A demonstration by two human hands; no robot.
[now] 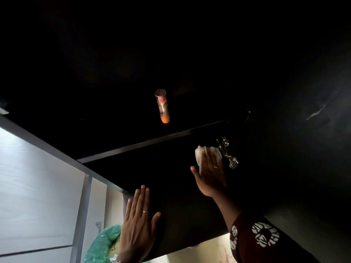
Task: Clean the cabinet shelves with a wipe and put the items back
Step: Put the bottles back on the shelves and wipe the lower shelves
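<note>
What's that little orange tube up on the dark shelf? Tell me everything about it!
The tube is a slim cylinder with a clear cap on top, a printed orange-and-white body and a bright orange bottom end. It looks plastic. It stands alone on the dark upper shelf, and nothing else touches it.

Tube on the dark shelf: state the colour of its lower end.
Bright orange, on the tube; seen in the head view.

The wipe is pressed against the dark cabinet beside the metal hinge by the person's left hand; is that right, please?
Not quite: in the head view it is the right hand that presses the wipe against the dark cabinet beside the metal hinge.
</note>
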